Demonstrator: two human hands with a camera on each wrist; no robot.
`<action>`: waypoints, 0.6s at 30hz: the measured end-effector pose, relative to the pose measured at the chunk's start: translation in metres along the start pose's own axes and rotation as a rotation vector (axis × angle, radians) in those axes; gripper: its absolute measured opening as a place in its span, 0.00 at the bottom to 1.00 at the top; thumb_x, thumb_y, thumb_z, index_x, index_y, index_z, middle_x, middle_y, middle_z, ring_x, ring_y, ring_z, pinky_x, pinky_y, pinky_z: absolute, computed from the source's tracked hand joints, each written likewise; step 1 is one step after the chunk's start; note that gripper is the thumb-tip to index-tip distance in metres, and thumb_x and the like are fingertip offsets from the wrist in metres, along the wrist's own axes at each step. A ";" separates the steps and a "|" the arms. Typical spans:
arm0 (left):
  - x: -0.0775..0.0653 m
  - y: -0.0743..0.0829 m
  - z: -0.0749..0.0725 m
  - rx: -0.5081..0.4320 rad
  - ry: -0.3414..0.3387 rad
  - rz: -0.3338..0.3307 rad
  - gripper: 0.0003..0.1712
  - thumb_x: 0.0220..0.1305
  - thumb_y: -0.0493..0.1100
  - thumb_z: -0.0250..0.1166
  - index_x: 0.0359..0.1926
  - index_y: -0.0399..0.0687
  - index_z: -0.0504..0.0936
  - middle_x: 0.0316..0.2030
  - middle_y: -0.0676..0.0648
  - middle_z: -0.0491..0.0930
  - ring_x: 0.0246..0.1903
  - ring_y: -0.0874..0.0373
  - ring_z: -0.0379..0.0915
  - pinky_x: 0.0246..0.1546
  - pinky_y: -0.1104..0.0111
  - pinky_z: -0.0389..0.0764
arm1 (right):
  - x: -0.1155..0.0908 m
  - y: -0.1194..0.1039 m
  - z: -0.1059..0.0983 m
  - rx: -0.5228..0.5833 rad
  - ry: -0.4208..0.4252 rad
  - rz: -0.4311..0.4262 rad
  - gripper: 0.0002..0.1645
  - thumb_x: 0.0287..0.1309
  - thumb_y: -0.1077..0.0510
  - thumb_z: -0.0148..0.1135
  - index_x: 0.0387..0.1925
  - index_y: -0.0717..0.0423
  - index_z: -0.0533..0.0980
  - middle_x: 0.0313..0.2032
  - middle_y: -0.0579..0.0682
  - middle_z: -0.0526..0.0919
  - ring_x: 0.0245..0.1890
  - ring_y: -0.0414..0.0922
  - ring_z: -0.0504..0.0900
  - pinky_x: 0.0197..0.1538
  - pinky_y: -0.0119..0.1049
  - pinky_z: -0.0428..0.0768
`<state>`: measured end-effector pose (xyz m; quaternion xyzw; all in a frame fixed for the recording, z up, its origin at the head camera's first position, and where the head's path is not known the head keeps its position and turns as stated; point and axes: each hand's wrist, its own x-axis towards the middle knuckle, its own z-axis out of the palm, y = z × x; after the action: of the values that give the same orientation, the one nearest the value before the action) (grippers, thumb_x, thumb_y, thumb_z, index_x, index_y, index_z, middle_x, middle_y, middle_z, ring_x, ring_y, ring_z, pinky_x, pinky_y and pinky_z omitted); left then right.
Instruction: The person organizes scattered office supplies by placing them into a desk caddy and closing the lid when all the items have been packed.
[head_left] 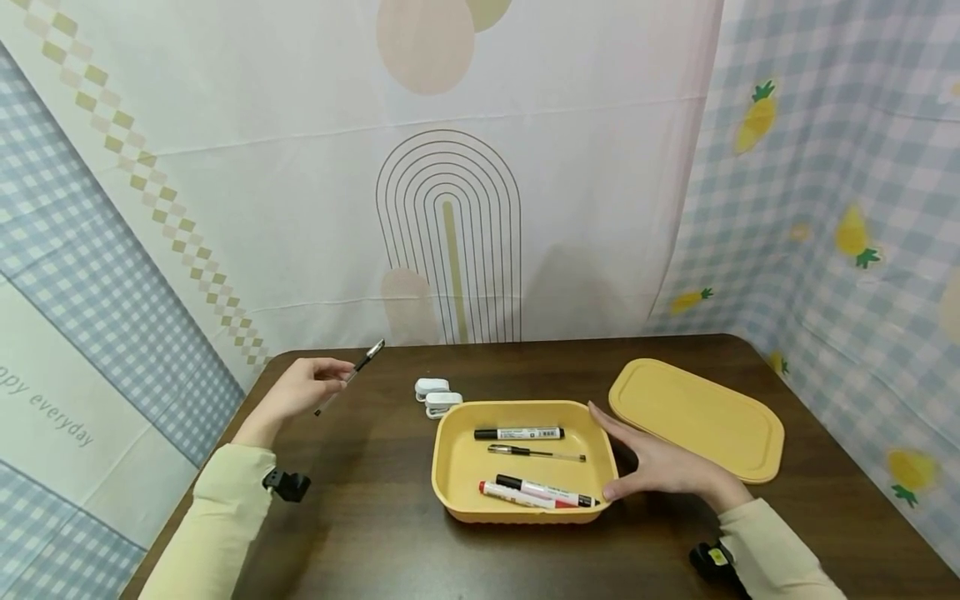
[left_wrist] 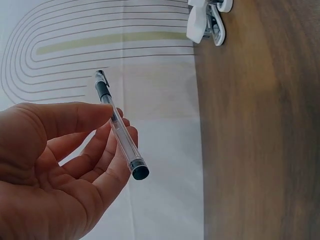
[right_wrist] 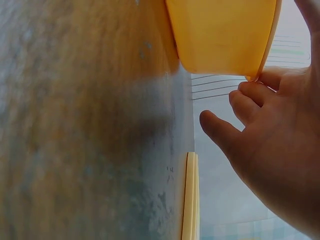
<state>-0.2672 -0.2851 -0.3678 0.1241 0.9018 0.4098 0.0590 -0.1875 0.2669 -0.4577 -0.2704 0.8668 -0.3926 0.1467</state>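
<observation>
My left hand [head_left: 309, 387] pinches a clear gel pen [left_wrist: 122, 132] with a black end between thumb and fingers, raised above the table's left side. The pen is tilted. My right hand [head_left: 663, 461] spreads along the right side of a yellow box [head_left: 448, 492]. Its index finger and thumb touch the rim near the two right corners; the other fingers extend free in the right wrist view. Inside the box lie a black marker [head_left: 517, 433], another gel pen [head_left: 536, 453], a red marker [head_left: 517, 495] and a black-capped marker [head_left: 547, 490].
Two white clips [head_left: 442, 402] sit just behind the box's left corner. A yellow lid [head_left: 697, 417] lies flat at the back right of the dark wooden table [head_left: 360, 517]. Patterned cloth [head_left: 322, 208] hangs behind the table and along its sides.
</observation>
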 end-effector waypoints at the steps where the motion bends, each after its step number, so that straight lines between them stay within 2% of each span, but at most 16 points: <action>1: 0.000 0.001 -0.001 -0.002 0.003 0.003 0.20 0.72 0.34 0.59 0.62 0.31 0.77 0.54 0.32 0.79 0.51 0.44 0.78 0.45 0.66 0.80 | 0.000 0.000 0.000 0.002 0.001 0.001 0.69 0.53 0.49 0.77 0.81 0.35 0.37 0.79 0.56 0.42 0.76 0.60 0.47 0.67 0.68 0.57; 10: -0.001 0.005 -0.005 0.003 0.026 0.010 0.20 0.72 0.35 0.60 0.62 0.32 0.77 0.54 0.33 0.80 0.51 0.44 0.78 0.44 0.67 0.79 | 0.000 0.000 0.000 -0.011 0.000 0.003 0.69 0.53 0.48 0.77 0.81 0.35 0.38 0.79 0.55 0.42 0.76 0.58 0.47 0.67 0.67 0.58; 18: 0.008 0.014 0.000 0.011 0.021 0.022 0.21 0.72 0.36 0.59 0.63 0.34 0.77 0.57 0.34 0.79 0.56 0.42 0.74 0.53 0.57 0.77 | 0.000 0.000 0.000 0.013 -0.006 0.005 0.69 0.53 0.49 0.77 0.81 0.35 0.37 0.79 0.56 0.41 0.76 0.61 0.46 0.67 0.68 0.57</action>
<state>-0.2723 -0.2737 -0.3574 0.1300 0.9032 0.4066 0.0444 -0.1880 0.2670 -0.4576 -0.2681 0.8645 -0.3971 0.1519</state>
